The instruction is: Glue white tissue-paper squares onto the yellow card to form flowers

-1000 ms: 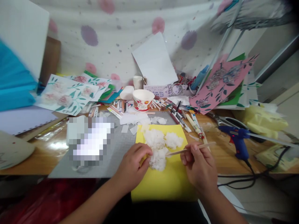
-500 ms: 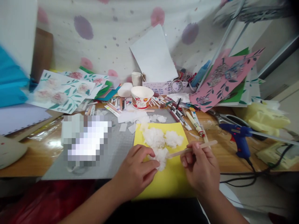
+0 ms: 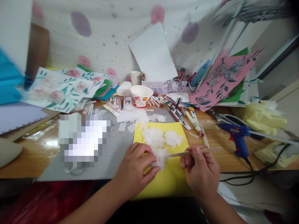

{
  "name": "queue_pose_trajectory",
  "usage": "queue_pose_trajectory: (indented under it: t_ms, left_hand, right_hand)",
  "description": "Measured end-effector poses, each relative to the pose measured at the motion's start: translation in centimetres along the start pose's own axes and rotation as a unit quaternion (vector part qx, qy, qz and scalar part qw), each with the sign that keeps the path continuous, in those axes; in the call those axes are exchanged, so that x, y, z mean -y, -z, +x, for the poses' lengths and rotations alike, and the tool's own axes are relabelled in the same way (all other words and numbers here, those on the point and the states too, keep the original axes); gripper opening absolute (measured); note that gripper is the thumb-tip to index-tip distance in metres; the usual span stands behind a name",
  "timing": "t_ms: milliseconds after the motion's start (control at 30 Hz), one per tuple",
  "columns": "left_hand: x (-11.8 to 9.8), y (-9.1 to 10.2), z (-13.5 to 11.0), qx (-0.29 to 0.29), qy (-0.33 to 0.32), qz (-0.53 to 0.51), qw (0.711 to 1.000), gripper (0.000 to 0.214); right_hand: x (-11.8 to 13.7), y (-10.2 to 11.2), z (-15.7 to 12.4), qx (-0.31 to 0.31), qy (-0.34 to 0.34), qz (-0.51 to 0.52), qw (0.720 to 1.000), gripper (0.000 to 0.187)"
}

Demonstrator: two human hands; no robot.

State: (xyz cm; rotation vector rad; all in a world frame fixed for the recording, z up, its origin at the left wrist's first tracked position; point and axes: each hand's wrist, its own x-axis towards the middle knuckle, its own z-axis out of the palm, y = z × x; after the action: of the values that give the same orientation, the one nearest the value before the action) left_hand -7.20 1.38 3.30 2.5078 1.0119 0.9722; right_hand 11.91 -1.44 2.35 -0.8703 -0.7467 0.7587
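A yellow sheet of paper (image 3: 168, 183) lies at the table's front edge with white tissue-paper flowers on it, a large one (image 3: 153, 137) and a smaller one (image 3: 173, 138) at the back. My left hand (image 3: 137, 168) grips the left side of the nearest tissue flower (image 3: 161, 157), thumb and fingers curled around its edge and partly hiding it. Between the thumb and fingers of my right hand (image 3: 201, 166) is a wooden craft stick (image 3: 182, 153), held almost level. Its left tip touches the right side of that same flower.
A blue glue gun (image 3: 238, 137) with a cable lies at the right, beside scissors (image 3: 224, 119). Behind the yellow sheet are a paper bowl (image 3: 141, 96), scattered markers (image 3: 178, 116) and white paper squares (image 3: 122, 126). A pixelated bright object (image 3: 90, 140) is on the grey mat (image 3: 53, 169).
The craft stick has tipped flatter, its right end lower. My left thumb and fingers have shifted slightly over the near flower. The view has moved a little.
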Motion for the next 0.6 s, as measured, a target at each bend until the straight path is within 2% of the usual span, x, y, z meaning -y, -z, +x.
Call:
queue_pose_trajectory:
  t_ms: [167, 267, 400, 500, 600]
  left_hand:
    - [-0.5, -0.2, 0.7, -0.001, 0.025, 0.028, 0.999, 0.008]
    - [-0.9, -0.2, 1.2, 0.002, 0.022, 0.037, 0.999, 0.005]
    - [-0.8, -0.1, 1.3, 0.005, 0.02, 0.027, 0.999, 0.014]
    - [-0.4, -0.3, 1.1, -0.018, 0.027, 0.028, 0.999, 0.008]
    - [-0.2, -0.4, 1.0, -0.031, 0.034, 0.036, 0.998, 0.012]
  right_hand:
    - [-0.6, 0.0, 0.5, -0.028, -0.031, 0.041, 0.998, 0.017]
    - [-0.6, 0.0, 0.6, -0.025, -0.037, 0.05, 0.998, 0.017]
    - [-0.5, 0.0, 0.6, -0.024, -0.042, 0.055, 0.997, 0.016]
    - [-0.5, 0.0, 0.6, -0.032, -0.051, 0.055, 0.997, 0.017]
    - [-0.6, 0.1, 0.6, -0.035, -0.05, 0.051, 0.997, 0.019]
